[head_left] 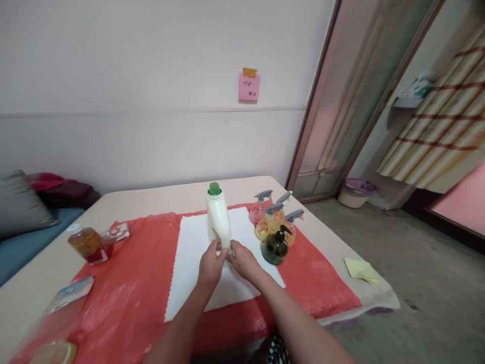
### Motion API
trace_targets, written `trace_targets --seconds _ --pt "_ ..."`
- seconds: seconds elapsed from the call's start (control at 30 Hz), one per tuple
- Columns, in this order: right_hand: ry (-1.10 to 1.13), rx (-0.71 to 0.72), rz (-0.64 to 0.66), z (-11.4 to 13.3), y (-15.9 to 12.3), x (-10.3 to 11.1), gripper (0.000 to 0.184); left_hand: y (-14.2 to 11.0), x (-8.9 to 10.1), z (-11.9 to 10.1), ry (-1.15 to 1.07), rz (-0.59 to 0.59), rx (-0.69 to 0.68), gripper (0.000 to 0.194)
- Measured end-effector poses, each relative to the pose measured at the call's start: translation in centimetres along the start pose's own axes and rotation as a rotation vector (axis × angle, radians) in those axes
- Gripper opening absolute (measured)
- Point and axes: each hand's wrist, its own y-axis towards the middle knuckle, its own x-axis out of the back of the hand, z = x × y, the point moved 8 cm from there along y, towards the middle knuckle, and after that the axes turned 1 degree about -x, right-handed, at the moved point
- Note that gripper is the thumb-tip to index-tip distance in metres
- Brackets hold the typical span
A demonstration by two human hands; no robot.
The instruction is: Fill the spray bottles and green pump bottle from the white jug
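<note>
A cream-white plastic bottle [217, 217] stands near the middle of the table on a white cloth [185, 263] with a scalloped edge. Its neck is uncapped, with screw threads showing and a green pouring spout [214, 189] inside. My left hand [211, 264] grips the lower part of the bottle from the left, and my right hand [242, 259] closes on it from the right. The fingertips of both hands nearly meet at the front. Fingers behind the bottle are hidden. Just right of my right hand sits a dark green pump bottle [275, 248].
Several clear spray bottles [267, 225] with grey triggers cluster behind the pump bottle. A red plastic sheet [129, 288] lies under the cloth. At left stands a jug of amber liquid [88, 243]. Yellow paper notes [360, 270] lie by the table's right edge.
</note>
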Motion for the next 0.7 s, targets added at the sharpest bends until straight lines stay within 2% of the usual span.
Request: trace_targets --seconds 0.17,0.3,0.4,0.53,0.7 --pt "-0.063 -0.083 0.05 -0.7 -1.5 -0.2 0.043 -1.2 0.3 1.5 0.058 -0.067 0.071 0.041" --pt "0.009 -0.108 0.034 -0.6 -4.3 -0.4 0.048 -4.0 -0.3 1.7 0.06 -0.049 0.078 0.028" --pt "0.155 -0.092 0.006 -0.1 -7.6 -0.5 0.04 -7.4 -0.6 1.5 0.054 -0.021 0.054 0.021" --pt "0.431 -0.105 -0.029 -0.6 -12.3 -0.1 0.02 -12.6 -0.3 1.0 0.051 0.013 0.001 0.021" --pt "0.729 -0.209 -0.145 -3.2 -15.8 2.4 0.041 -16.7 1.3 1.8 0.06 0.023 -0.03 0.032"
